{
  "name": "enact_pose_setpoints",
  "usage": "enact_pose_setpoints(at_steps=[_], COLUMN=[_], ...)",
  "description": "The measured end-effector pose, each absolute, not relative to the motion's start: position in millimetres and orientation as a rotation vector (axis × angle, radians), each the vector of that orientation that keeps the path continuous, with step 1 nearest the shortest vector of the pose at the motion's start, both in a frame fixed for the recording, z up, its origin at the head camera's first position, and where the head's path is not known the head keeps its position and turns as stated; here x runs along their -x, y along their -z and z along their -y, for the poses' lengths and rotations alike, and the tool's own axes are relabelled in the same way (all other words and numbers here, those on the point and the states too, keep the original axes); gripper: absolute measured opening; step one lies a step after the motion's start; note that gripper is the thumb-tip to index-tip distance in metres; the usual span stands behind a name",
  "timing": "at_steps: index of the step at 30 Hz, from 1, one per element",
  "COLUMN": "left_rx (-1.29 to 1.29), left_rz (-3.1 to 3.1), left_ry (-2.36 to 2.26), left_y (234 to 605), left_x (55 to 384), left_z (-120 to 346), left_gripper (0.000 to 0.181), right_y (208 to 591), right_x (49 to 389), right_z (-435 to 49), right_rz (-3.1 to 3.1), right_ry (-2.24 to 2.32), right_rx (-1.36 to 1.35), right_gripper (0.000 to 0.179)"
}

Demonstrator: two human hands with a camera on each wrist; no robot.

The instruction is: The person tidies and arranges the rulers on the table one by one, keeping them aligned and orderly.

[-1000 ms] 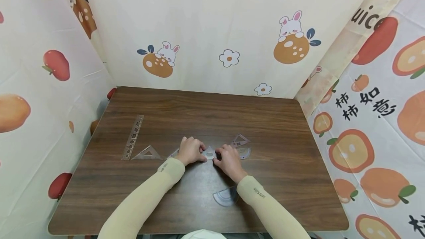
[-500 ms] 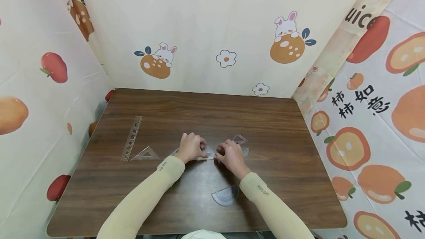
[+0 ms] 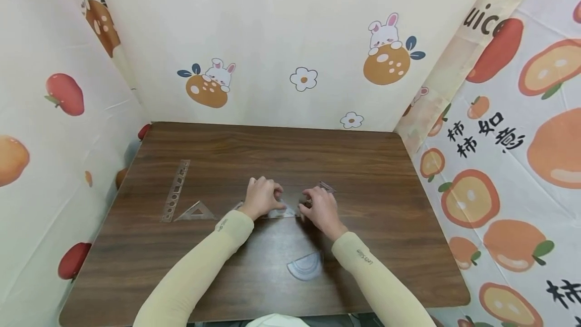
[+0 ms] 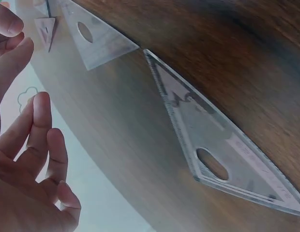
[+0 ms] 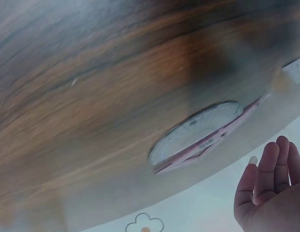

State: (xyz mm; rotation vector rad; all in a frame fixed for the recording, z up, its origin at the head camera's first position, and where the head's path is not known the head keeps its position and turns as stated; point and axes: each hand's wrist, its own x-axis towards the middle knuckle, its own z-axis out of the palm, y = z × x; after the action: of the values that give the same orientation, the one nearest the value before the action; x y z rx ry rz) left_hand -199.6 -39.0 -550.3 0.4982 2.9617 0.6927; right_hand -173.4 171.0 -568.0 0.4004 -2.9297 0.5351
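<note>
In the head view, my left hand (image 3: 263, 198) hovers at the left side of a clear set square (image 3: 283, 211), thumb close to its edge. The left wrist view shows this set square (image 4: 97, 41) flat on the table, with a longer set square (image 4: 203, 140) meeting its corner. My left fingers are loosely bent, nothing between them. My right hand (image 3: 323, 211) is just right of the set square, thumb and index apart. In the right wrist view, a clear protractor (image 5: 201, 128) and a small pinkish set square (image 5: 208, 142) lie near the right hand (image 5: 273, 188).
At the left of the brown table (image 3: 272, 153) lie a stencil ruler (image 3: 175, 191) and another clear set square (image 3: 196, 211). A bluish protractor (image 3: 305, 266) lies toward the front, between the forearms. Printed cloth walls (image 3: 263, 39) stand at the back and both sides.
My right hand has drawn away from the middle set square, slightly rightward, its thumb now off the edge. My left fingers have risen a little. The head view has shifted slightly.
</note>
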Motion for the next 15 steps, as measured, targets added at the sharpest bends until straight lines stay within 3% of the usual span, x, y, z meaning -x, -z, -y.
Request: enact_pose_setpoints(at_steps=[15], left_rx=[-0.614], left_rz=[-2.995], left_ry=[-0.714], left_y=[546], left_x=[206], left_z=[1], left_gripper=[0.044], right_y=[559], right_x=[177], right_z=[-210], right_rz=[2.959], right_ry=[-0.551], right_rx=[-0.244], right_gripper=[0.034])
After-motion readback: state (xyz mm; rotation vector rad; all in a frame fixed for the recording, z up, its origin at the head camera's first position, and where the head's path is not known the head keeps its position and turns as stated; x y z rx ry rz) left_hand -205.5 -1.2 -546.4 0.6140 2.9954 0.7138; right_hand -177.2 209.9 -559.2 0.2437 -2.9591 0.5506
